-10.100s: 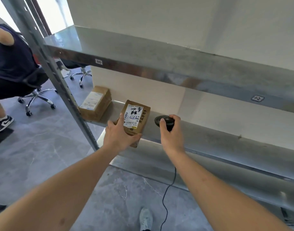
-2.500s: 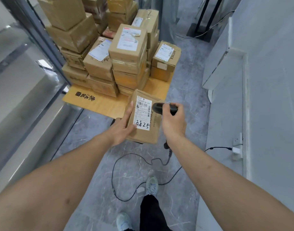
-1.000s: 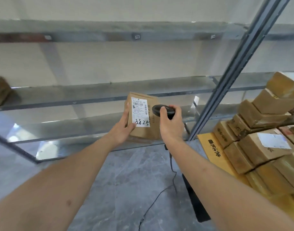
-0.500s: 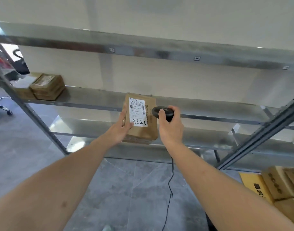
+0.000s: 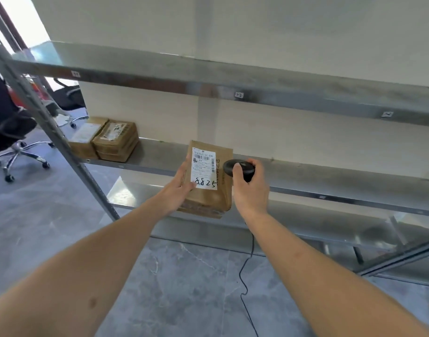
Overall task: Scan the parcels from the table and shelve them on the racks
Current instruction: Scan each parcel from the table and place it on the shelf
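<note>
Left hand (image 5: 178, 190) gripping brown parcel (image 5: 210, 190) along its left edge, thumb on lower corner of white label (image 5: 204, 171), which reads "8825" by hand w/ barcode above. Parcel held upright in air in front of middle shelf (image 5: 330, 175), label facing camera, not resting on any shelf. Right hand (image 5: 250, 190) wrapped round black scanner (image 5: 239, 167), fingers curled over its head, just right of parcel's top edge, nearly touching. Scanner cable (image 5: 246, 283) hanging down from under right wrist to grey floor (image 5: 184, 276). 2 boxes (image 5: 116, 139) already lying flat, side by side & touching, at left end of same shelf, near grey rack upright (image 5: 50, 125). Top shelf (image 5: 208, 71) above carries small tags on front lip. Office chair (image 5: 16, 152) w/ chrome base far left on floor.
</note>
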`<state>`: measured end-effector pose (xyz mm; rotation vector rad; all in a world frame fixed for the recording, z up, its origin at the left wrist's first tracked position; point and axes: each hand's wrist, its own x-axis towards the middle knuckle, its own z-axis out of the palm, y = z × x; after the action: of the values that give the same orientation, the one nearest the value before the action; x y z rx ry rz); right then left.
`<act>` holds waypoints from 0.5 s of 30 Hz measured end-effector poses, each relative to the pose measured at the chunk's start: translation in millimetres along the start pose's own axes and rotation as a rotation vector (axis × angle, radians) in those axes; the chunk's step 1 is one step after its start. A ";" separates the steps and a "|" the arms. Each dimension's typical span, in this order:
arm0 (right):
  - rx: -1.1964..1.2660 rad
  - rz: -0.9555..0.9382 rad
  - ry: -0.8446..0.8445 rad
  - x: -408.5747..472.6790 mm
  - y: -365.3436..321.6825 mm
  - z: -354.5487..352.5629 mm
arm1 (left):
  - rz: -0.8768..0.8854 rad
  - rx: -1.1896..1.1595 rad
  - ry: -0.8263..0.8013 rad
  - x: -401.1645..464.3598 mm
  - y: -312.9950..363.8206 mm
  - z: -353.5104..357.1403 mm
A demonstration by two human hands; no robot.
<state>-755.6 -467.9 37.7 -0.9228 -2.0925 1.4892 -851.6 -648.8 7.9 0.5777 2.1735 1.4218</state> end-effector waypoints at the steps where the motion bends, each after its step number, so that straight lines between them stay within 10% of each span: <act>1: -0.006 -0.006 -0.007 3.4 -4.4 11.1 | -0.014 -0.011 -0.002 2.5 -3.5 -10.4; 15: -0.029 -0.043 -0.169 104.4 -11.3 142.4 | -0.213 -0.085 0.095 81.9 -59.7 -104.0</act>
<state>-925.6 -490.5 -5.8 -0.7808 -2.2439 1.5671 -984.2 -698.5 -24.1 0.2435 2.1616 1.4421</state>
